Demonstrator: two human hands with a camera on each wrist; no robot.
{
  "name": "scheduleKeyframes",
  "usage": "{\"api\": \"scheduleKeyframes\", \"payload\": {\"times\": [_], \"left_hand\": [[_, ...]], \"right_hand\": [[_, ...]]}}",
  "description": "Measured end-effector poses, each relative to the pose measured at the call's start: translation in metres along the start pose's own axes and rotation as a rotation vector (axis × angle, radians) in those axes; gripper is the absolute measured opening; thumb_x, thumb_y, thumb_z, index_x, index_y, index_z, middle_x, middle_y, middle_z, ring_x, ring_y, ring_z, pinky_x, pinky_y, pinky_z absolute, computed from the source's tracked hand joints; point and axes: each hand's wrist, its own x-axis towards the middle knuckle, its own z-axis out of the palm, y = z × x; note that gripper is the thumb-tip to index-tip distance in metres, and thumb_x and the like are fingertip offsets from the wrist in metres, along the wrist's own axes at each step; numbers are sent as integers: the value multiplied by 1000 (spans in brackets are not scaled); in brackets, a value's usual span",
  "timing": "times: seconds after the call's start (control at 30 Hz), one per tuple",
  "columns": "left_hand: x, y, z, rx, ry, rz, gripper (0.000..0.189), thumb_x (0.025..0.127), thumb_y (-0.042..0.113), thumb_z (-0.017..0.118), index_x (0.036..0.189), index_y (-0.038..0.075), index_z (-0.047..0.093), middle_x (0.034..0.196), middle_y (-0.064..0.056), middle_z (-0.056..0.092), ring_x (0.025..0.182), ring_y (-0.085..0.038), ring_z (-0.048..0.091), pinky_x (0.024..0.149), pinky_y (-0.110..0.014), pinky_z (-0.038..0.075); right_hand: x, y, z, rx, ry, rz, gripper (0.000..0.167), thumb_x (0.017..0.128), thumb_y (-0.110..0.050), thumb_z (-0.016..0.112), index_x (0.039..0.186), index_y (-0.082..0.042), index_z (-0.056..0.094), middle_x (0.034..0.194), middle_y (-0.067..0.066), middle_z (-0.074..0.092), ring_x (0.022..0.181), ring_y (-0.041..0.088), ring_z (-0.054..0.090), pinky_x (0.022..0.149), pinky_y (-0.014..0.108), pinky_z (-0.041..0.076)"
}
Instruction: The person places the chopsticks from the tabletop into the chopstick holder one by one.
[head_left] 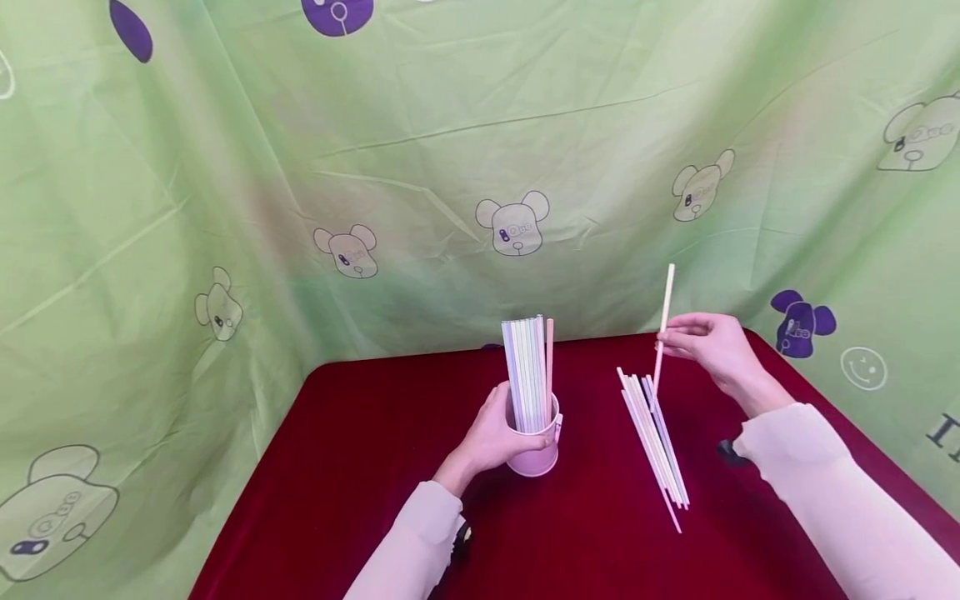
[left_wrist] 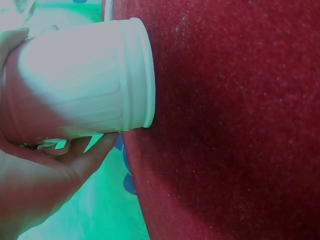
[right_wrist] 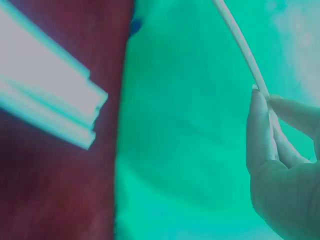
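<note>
The person's left hand (head_left: 491, 429) is wrapped round a small pink bucket (head_left: 534, 462), thumb across the near side just below the rim. The bucket stands near the middle of the red table (head_left: 360, 467); whether its base touches the cloth cannot be told. A tight bundle of straws (head_left: 527, 375) rises from it, and one pink straw (head_left: 550, 358) stands at the right of its mouth.

The right hand (head_left: 712, 346) pinches a single pale straw (head_left: 667, 300) between thumb and fingertips, so its fingers are nearly closed. This straw slants upright, its lower end overlapping the loose pile (head_left: 655, 442) in the head view; contact there cannot be made out.

The step in hand looks like taking straws up one at a time. A light pinch should serve best, since hard pressure could flatten the thin tube. Lifting it straight clear, before any sideways move, would keep the pile from being dragged. The bucket is best kept steady and upright, with the gap beside the pink straw probably the easiest way in.
</note>
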Motion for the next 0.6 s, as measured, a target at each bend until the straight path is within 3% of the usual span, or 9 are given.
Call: {"api": "scheduleKeyframes", "payload": {"times": [0.17, 0.33, 0.6], "left_hand": [[-1, -1, 1, -1, -4, 3, 92, 68, 26, 92, 146, 14, 45, 130, -4, 50, 120, -22, 52, 106, -50, 47], [-1, -1, 2, -12, -5, 6, 93, 68, 26, 92, 147, 14, 45, 131, -5, 50, 121, -24, 52, 107, -51, 47], [-1, 0, 1, 17, 11, 3, 92, 68, 29, 93, 146, 15, 46, 130, -4, 51, 119, -18, 51, 107, -51, 46]], "right_hand": [[-3, -16, 45, -5, -5, -118, 20, 90, 10, 70, 100, -8, 72, 87, 4, 76, 79, 13, 76, 75, 28, 61], [-7, -25, 80, -12, 1, -219, 18, 89, 10, 71, 104, 0, 69, 88, 6, 75, 79, 14, 76, 76, 31, 61], [-6, -9, 122, -110, 40, -287, 24, 89, 9, 71, 111, 15, 62, 90, 7, 73, 80, 10, 74, 76, 29, 61]]}}
